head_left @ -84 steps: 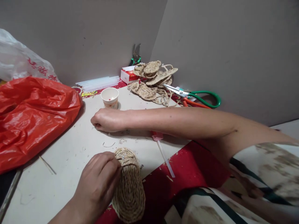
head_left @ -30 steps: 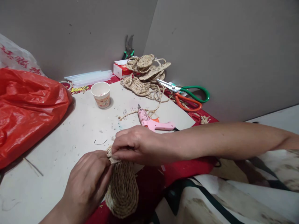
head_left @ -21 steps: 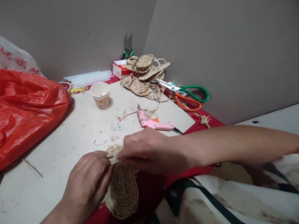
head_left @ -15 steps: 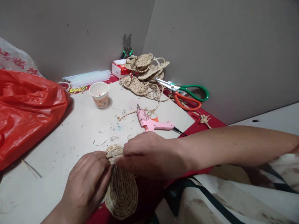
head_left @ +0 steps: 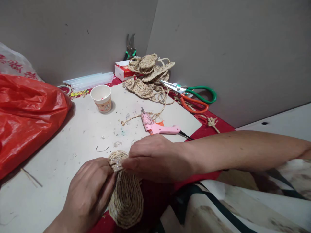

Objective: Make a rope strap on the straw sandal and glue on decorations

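Note:
A sole-shaped piece of coiled straw rope, like a small woven sandal (head_left: pixel 126 202), lies at the table's front edge, its narrow end toward the wall. My left hand (head_left: pixel 91 187) grips its left side near the narrow end. From the right, my right hand (head_left: pixel 153 158) pinches the same end, thumb and fingers closed at its edge. Between the two hands, clear shiny glue (head_left: pixel 117 164) shows on a band across the straw. The fingertips of both hands are partly hidden. Just beyond my right hand, a pink glue gun (head_left: pixel 155 124) rests on its side.
Green-and-orange-handled scissors (head_left: pixel 178 88) lie at the right beside a pile of straw soles (head_left: pixel 145 77). A paper cup (head_left: pixel 101 102), glue sticks (head_left: pixel 89 81) and a red-and-white box (head_left: pixel 122 72) stand behind. Pruning shears (head_left: pixel 130 48) lean on the wall. A red plastic bag (head_left: pixel 31 116) fills the left.
My right thumb has shifted slightly, uncovering a bit more of the glued band. Both hands keep hold of the straw sandal. The whole view has moved a little.

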`<state>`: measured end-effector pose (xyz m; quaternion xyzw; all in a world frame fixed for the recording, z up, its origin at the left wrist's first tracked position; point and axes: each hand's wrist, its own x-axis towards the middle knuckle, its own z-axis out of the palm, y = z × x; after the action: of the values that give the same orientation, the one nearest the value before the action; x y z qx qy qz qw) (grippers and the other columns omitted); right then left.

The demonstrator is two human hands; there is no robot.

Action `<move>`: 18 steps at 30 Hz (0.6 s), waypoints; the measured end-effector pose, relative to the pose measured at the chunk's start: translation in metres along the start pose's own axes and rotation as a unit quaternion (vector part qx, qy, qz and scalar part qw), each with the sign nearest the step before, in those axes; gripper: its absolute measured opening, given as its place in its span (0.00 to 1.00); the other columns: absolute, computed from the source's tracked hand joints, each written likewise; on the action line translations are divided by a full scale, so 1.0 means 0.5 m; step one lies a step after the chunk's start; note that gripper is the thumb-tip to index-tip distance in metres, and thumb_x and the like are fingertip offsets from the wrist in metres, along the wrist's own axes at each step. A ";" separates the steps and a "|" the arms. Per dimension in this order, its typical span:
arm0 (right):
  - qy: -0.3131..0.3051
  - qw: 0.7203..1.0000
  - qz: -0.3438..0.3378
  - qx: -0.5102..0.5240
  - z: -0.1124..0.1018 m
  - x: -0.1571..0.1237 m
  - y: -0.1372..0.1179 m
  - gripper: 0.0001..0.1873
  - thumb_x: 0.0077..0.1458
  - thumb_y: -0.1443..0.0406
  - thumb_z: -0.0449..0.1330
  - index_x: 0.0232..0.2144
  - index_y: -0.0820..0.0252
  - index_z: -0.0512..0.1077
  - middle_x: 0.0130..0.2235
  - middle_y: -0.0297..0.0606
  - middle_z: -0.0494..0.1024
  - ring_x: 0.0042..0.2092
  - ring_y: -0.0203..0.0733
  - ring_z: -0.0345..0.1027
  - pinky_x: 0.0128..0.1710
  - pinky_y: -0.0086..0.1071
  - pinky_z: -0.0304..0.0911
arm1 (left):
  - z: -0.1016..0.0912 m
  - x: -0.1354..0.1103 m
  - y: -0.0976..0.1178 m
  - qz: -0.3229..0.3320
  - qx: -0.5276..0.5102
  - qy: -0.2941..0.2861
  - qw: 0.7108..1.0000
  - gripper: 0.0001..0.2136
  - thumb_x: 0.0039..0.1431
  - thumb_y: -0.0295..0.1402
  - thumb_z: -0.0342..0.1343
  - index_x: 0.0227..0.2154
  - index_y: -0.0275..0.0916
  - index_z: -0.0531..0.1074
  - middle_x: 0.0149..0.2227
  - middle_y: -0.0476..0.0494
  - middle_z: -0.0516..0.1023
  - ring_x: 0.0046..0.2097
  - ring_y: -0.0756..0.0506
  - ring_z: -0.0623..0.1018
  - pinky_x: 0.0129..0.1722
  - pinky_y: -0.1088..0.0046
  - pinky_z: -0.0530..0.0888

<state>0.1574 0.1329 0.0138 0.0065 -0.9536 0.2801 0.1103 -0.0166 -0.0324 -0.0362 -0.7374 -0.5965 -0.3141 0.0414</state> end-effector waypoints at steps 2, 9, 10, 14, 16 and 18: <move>-0.015 1.000 0.012 0.021 0.001 0.001 -0.004 0.14 0.62 0.65 0.51 0.24 0.61 0.62 0.25 0.32 0.63 0.28 0.32 0.48 0.27 0.28 0.48 | -0.001 0.001 0.001 -0.002 0.001 -0.002 1.000 0.05 0.61 0.25 0.55 0.39 0.39 0.69 0.37 0.43 0.77 0.40 0.46 0.76 0.39 0.68 0.73; -0.047 0.996 0.046 0.060 0.012 0.004 -0.014 0.16 0.63 0.65 0.53 0.23 0.63 0.62 0.22 0.28 0.59 0.26 0.30 0.42 0.25 0.25 0.45 | -0.003 0.006 0.001 -0.001 0.018 -0.003 1.000 0.03 0.62 0.27 0.54 0.38 0.40 0.69 0.37 0.43 0.78 0.38 0.45 0.77 0.37 0.68 0.73; -0.040 0.997 0.039 0.049 0.010 0.002 -0.013 0.16 0.64 0.65 0.53 0.23 0.63 0.62 0.22 0.28 0.59 0.26 0.30 0.42 0.25 0.25 0.45 | -0.003 0.006 0.001 0.001 0.018 -0.006 1.000 0.04 0.61 0.27 0.55 0.38 0.40 0.69 0.37 0.43 0.78 0.39 0.45 0.77 0.38 0.68 0.73; 0.012 0.999 -0.016 -0.029 -0.006 -0.008 -0.005 0.17 0.66 0.61 0.50 0.27 0.63 0.67 0.25 0.32 0.66 0.26 0.30 0.49 0.27 0.27 0.47 | -0.004 0.003 -0.001 0.004 0.026 -0.014 1.000 0.04 0.61 0.27 0.56 0.39 0.39 0.69 0.38 0.42 0.78 0.41 0.45 0.77 0.41 0.68 0.72; 0.012 0.996 -0.050 -0.074 -0.015 -0.014 0.001 0.15 0.66 0.61 0.49 0.33 0.64 0.71 0.30 0.35 0.70 0.29 0.31 0.55 0.28 0.29 0.50 | -0.005 0.000 -0.003 -0.008 0.036 -0.015 0.999 0.05 0.60 0.29 0.57 0.39 0.39 0.69 0.39 0.42 0.77 0.41 0.45 0.77 0.40 0.68 0.73; 0.006 0.995 -0.047 -0.090 -0.022 -0.020 0.006 0.15 0.67 0.61 0.48 0.38 0.64 0.71 0.33 0.36 0.72 0.31 0.32 0.59 0.30 0.29 0.52 | -0.006 -0.002 -0.003 -0.034 0.053 -0.021 0.998 0.05 0.60 0.32 0.58 0.38 0.40 0.69 0.39 0.42 0.77 0.40 0.44 0.77 0.39 0.67 0.73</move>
<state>0.1690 0.1409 0.0192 0.0395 -0.9729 0.1874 0.1294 -0.0193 -0.0341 -0.0350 -0.7197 -0.6380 -0.2679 0.0567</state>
